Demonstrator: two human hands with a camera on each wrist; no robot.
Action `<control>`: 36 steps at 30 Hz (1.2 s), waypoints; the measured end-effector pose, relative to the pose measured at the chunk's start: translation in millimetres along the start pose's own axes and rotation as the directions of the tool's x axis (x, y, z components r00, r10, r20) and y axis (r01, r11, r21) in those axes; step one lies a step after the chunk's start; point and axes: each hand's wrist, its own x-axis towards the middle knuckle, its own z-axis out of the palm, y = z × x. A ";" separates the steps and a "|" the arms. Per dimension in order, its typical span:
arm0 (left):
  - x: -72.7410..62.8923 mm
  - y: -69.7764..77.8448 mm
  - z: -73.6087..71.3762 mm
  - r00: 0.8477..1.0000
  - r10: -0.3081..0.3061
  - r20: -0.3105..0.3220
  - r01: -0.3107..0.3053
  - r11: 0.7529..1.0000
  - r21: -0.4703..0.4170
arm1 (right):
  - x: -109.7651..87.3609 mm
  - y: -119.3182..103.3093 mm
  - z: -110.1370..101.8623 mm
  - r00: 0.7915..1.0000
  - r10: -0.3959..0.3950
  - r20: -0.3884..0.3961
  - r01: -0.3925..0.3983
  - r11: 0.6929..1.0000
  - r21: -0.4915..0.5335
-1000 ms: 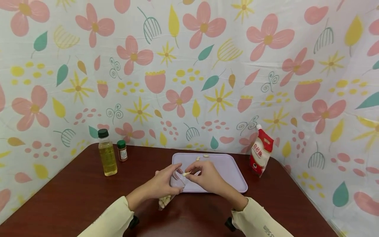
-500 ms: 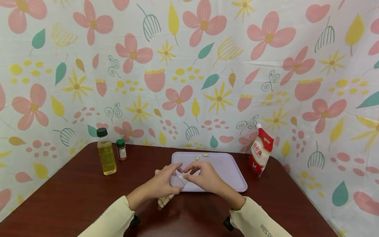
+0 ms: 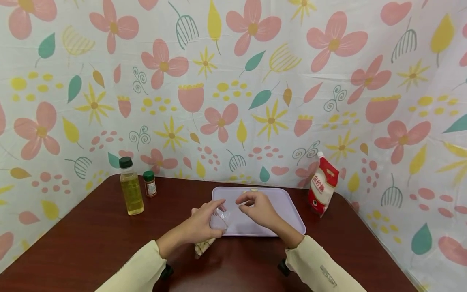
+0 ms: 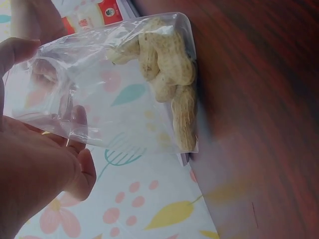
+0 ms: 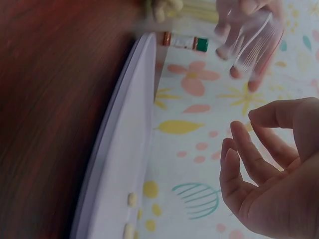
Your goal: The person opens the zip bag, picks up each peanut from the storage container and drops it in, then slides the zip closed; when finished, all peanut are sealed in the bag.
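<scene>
My left hand (image 3: pixel 198 225) grips a clear plastic bag (image 4: pixel 114 79) by its mouth, thumb on one side and fingers on the other, spreading it. Several unshelled peanuts (image 4: pixel 172 62) are bunched at the bag's bottom, which hangs below the hand by the tray's near left corner. To the right, my right hand (image 3: pixel 260 211) hovers over the lilac tray (image 3: pixel 281 211), a short way from the bag mouth. Its fingers are loosely bent, thumb and forefinger close together, with nothing seen between them. Two peanuts (image 5: pixel 131 199) lie toward the tray's far side, partly behind the right hand in the head view.
An oil bottle (image 3: pixel 131 188) with a dark cap and a small green-capped spice jar (image 3: pixel 150 184) stand at the back left of the brown table (image 3: pixel 91 243). At the back right stands a red and white sugar pouch (image 3: pixel 322 186). A flowered curtain (image 3: pixel 233 101) hangs behind.
A second ago my right hand pinched a peanut at the bag mouth. Half a second ago its fingers were at the mouth; now they are drawn back rightward without the peanut. The left hand stays put.
</scene>
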 end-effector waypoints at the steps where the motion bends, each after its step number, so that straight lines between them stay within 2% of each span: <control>1: 0.2 0.0 0.1 1.000 0.001 0.001 -0.001 1.000 -0.001 | 1.7 3.8 -0.4 1.000 0.008 -0.009 -0.008 1.000 -0.006; 6: 2.0 -2.0 -4.4 0.999 0.021 -0.035 -0.024 0.996 -0.090 | 14.2 22.0 -4.2 0.996 0.070 -0.058 -0.072 0.997 -0.033; 10: 3.2 -3.2 -10.2 0.994 0.030 -0.103 -0.049 0.981 -0.186 | 31.1 40.4 -11.1 0.981 0.188 -0.043 -0.188 0.982 -0.002; 13: 3.2 -3.0 -10.5 0.989 0.059 -0.136 -0.088 0.972 -0.218 | 43.5 53.7 -18.7 0.967 0.251 -0.035 -0.252 0.968 -0.006; 17: 1.5 -2.7 -8.0 0.986 0.121 -0.114 -0.145 0.964 -0.223 | 56.1 69.4 -25.9 0.971 0.235 -0.032 -0.237 0.966 -0.102; 19: 0.9 -1.9 -7.7 0.988 0.123 -0.095 -0.143 0.960 -0.240 | 60.5 76.3 -27.2 0.976 0.215 -0.015 -0.215 0.965 -0.149; 23: 1.1 -1.1 -12.4 0.995 0.090 -0.043 -0.098 0.960 -0.262 | 67.3 85.6 -25.5 0.981 0.191 0.023 -0.181 0.959 -0.218; 26: 1.8 -1.2 -20.1 0.995 0.089 0.035 -0.080 0.974 -0.213 | 72.2 89.2 -22.1 0.978 0.206 0.038 -0.191 0.949 -0.249; 31: 3.5 -0.2 -32.2 0.989 0.094 0.116 -0.079 0.989 -0.124 | 80.7 93.8 -16.2 0.967 0.245 0.066 -0.216 0.931 -0.294; 36: 7.0 3.0 -34.9 0.972 0.073 0.224 -0.065 0.997 -0.046 | 87.0 99.8 -11.4 0.969 0.211 0.126 -0.158 0.927 -0.341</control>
